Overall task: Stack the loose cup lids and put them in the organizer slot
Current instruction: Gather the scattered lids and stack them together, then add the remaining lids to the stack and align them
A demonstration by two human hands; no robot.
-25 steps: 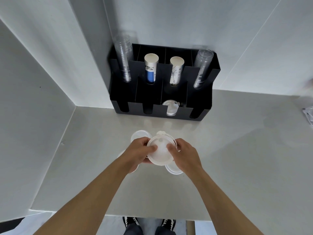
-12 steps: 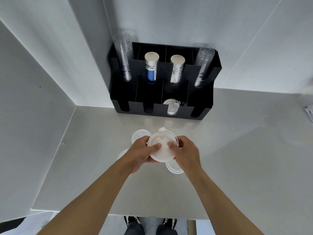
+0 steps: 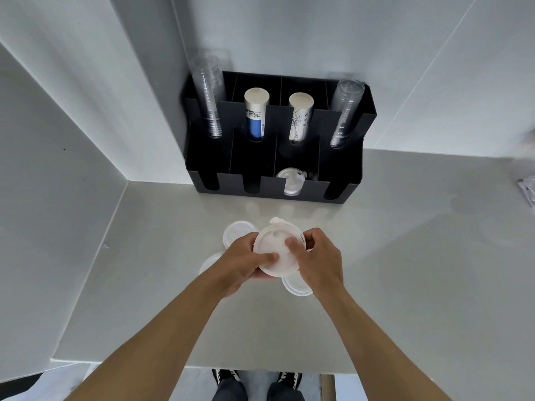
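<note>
Both hands hold a small stack of white cup lids (image 3: 276, 250) above the counter, its flat top facing me. My left hand (image 3: 246, 263) grips it from the left with the thumb on top. My right hand (image 3: 317, 260) grips it from the right, thumb pressing the top lid. Loose white lids lie on the counter beneath: one behind my left hand (image 3: 236, 233), one at the left, mostly hidden (image 3: 209, 263), and one under my right hand (image 3: 295, 286). The black organizer (image 3: 341, 157) stands against the wall, with a lid stack (image 3: 291, 183) in its third front slot.
The organizer's back slots hold clear cup stacks (image 3: 210, 96) (image 3: 346, 111) and two paper cup stacks (image 3: 256, 114) (image 3: 299, 117). White walls close in the left and back. A plastic packet (image 3: 528, 192) lies at the counter's right edge. The counter's front edge is near my feet.
My thumbs have shifted slightly on the top lid and the stack sits a little higher and squarer in my hands. The loose lids on the counter have not moved.
</note>
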